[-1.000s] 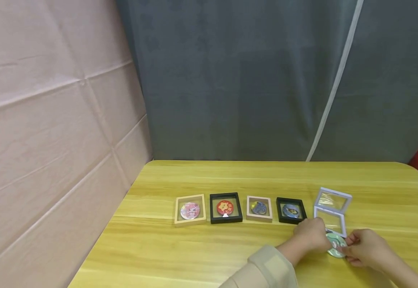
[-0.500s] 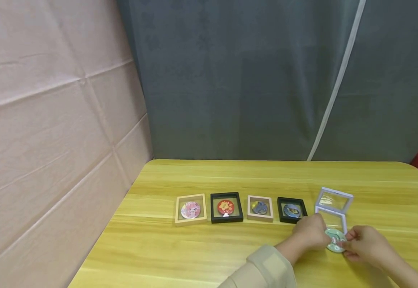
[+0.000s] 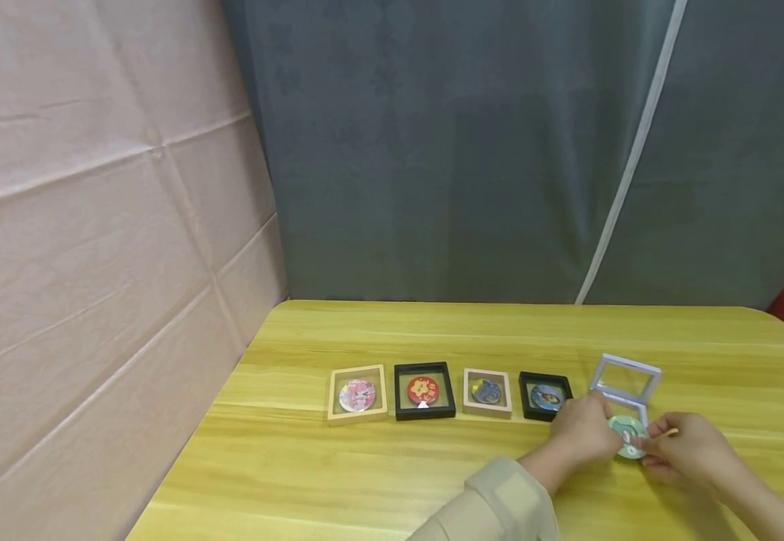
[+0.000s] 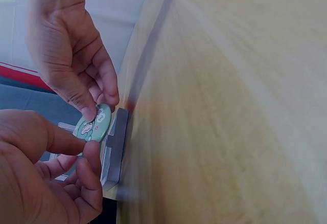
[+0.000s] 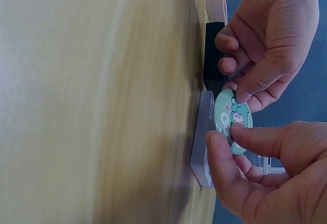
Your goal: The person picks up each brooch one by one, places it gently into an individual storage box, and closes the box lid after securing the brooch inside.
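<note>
I'm seeing five frames lying in a row on the table (image 3: 378,481). The open frame (image 3: 625,391) is sitting at the far right w/ its lid leaning up behind. A badge (image 3: 628,437) is hanging just above its base, btwn the left hand (image 3: 584,432) and right hand (image 3: 686,451).

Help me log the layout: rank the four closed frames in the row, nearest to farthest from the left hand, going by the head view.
1. Black frame with the blue badge, right end of the closed row, just beside the left hand.
2. Tan frame with the grey-blue badge, next along to the left.
3. Black frame with the red badge, left of middle.
4. Tan frame with the pink badge, far left end.
</note>
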{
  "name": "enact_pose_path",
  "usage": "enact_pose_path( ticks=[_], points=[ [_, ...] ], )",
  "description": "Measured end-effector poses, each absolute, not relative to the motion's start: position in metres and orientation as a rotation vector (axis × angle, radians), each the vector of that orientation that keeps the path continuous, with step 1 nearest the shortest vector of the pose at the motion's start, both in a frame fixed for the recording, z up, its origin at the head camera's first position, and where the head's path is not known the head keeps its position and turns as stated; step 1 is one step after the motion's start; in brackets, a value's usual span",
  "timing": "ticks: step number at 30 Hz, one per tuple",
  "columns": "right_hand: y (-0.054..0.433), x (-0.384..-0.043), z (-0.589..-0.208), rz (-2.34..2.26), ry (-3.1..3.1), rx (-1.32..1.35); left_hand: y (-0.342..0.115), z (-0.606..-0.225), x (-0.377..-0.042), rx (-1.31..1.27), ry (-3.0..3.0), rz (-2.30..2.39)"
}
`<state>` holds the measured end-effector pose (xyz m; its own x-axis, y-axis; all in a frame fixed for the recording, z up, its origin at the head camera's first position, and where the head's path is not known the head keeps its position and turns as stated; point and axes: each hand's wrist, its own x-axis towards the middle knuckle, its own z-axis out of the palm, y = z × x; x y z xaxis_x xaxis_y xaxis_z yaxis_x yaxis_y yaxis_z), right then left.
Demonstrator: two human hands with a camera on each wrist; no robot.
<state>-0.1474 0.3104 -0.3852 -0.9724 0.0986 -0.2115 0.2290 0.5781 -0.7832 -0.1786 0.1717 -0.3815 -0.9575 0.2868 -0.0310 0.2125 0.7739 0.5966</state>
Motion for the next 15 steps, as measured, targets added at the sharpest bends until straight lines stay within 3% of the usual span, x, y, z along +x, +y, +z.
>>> enact_pose_path(
  ticks=[15],
  points=[
    [0.3152,-0.1578,-0.378,-1.463,2.596,0.279,0.1789,-0.376,-0.1857,0.336,2.875,0.959]
  ],
)
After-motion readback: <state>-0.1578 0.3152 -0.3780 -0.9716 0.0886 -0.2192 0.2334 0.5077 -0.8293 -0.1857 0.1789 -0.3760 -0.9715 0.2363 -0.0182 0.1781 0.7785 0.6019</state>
